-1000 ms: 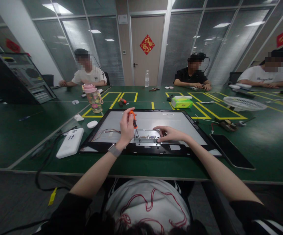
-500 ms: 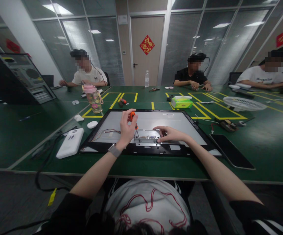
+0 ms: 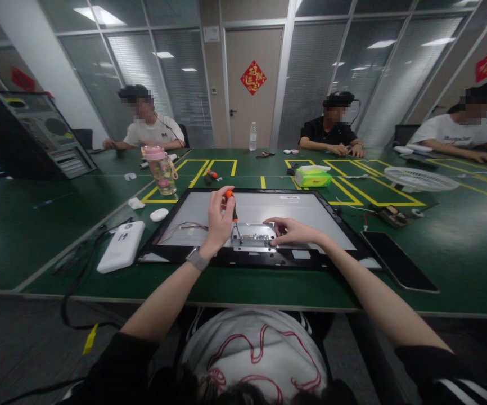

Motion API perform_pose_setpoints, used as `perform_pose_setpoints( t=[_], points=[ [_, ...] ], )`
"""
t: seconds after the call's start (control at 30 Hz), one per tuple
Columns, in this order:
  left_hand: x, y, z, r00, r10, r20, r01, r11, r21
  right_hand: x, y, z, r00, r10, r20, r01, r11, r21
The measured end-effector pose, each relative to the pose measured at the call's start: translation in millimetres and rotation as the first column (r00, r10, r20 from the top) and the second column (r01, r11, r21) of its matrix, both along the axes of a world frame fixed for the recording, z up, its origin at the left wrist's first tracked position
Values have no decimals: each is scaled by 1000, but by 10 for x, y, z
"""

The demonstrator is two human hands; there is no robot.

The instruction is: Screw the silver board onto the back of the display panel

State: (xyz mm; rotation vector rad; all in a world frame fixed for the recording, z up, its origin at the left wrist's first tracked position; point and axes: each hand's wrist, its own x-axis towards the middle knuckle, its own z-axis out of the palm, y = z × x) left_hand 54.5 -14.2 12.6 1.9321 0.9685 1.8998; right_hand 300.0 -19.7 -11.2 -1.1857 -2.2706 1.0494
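A monitor panel (image 3: 302,211) lies face down on the green table (image 3: 24,230), its grey back up inside a black frame. A small metal bracket plate (image 3: 252,236) sits near its front edge. My left hand (image 3: 219,220) is closed round an orange-handled screwdriver (image 3: 231,206), held upright with its tip on the plate's left end. My right hand (image 3: 292,230) rests on the plate's right side, fingers bent and pressing down on it.
A white box (image 3: 122,245) and black cables lie left of the panel, a black phone-like slab (image 3: 397,259) to the right. Farther back stand a pink-lidded bottle (image 3: 161,169), a green tissue pack (image 3: 312,177), a fan grille (image 3: 420,179) and a PC case (image 3: 32,135). Three other people sit across the table.
My left hand's fingers have shifted on the screwdriver handle, turning it in place. My right hand and the panel have stayed put.
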Motion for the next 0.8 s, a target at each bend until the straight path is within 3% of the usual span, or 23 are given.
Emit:
perform_pose_setpoints(
  t=[0.8],
  points=[
    [3,-3,0,1000,-2,21,3,1000,-17,5,13,-13,1000,6,9,-7,1000,12]
  ],
)
